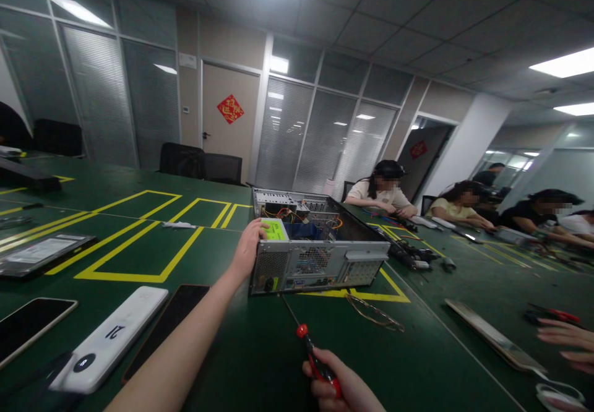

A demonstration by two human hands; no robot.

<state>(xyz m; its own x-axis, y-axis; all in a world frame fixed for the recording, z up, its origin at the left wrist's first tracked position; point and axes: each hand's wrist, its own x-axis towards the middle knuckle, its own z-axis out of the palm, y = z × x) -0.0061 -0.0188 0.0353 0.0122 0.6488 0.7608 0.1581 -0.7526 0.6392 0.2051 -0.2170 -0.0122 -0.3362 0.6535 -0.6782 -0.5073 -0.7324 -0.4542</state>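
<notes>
An open computer case (325,266) lies on the green table, its back panel facing me and its wires and inner parts showing from above. My left hand (247,250) grips the near left corner of the case, fingers over the edge by the power supply with a yellow-green label (275,230). In my right hand (338,378) is a screwdriver (304,331), held by its red and black handle. Its shaft points up and away toward the lower edge of the back panel; whether the tip touches the case I cannot tell.
Left of my arm lie a white power bank (118,331), a dark phone (174,313) and another phone (32,325). Eyeglasses (375,316) rest right of the screwdriver. At the right edge, another person's hand (568,338) is near red-handled pliers (557,314). Several people sit beyond.
</notes>
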